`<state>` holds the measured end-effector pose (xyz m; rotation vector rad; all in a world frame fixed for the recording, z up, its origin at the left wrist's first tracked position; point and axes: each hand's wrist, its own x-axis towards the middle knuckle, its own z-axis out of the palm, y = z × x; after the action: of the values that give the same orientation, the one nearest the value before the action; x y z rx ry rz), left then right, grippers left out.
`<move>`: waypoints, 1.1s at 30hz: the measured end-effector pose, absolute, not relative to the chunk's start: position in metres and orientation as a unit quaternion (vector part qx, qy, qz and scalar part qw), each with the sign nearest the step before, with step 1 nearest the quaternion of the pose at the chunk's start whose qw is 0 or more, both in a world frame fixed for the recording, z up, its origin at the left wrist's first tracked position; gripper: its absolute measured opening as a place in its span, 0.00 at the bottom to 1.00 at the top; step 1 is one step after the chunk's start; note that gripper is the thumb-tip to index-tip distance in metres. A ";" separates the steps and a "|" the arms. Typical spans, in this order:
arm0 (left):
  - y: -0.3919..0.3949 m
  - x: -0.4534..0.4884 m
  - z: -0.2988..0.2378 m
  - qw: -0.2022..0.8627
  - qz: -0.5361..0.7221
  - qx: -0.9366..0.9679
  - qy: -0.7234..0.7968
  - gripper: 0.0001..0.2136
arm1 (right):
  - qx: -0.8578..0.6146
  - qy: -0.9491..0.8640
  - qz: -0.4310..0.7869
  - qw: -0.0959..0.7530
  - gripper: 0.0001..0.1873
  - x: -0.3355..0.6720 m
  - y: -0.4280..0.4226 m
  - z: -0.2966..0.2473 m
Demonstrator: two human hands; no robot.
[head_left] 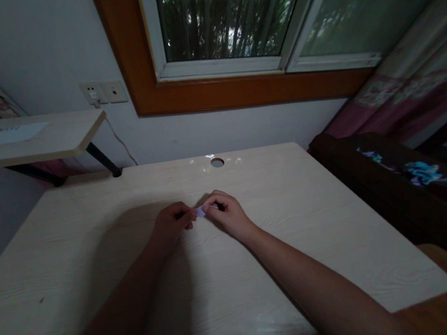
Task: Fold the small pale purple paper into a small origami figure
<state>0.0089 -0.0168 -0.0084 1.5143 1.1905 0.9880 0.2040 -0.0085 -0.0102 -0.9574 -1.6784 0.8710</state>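
Observation:
Between my two hands, just above the desk, is a small pale bluish-white piece that looks like paper (200, 212). My left hand (173, 220) pinches its left end between thumb and fingertips. On the other side, my right hand (225, 211) is closed on the right end, thumb and index finger pressed together. Only a short stretch of the piece shows between the fingertips; the fingers cover the rest, so its full shape cannot be made out.
The light wood-grain desk (298, 223) has a round cable hole (217, 162) near its back edge. At the left stands a raised shelf (78, 138) with a white sheet (6, 135) on it. Behind are a window (226, 67) and wall sockets (103, 92); dark furniture (375, 185) stands at the right.

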 end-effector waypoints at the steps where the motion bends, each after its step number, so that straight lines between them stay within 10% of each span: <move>1: -0.017 0.009 -0.008 0.471 0.406 0.616 0.483 0.11 | -0.394 -0.691 0.359 0.489 0.05 0.204 -0.008 -0.011; 33: -0.015 0.010 -0.012 0.405 0.390 0.657 0.502 0.10 | -0.419 -0.661 0.402 0.476 0.08 0.203 -0.008 -0.010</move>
<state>0.0103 -0.0152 -0.0122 1.6595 1.2668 0.9839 0.2032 -0.0082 -0.0098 -1.0231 -1.6141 0.9826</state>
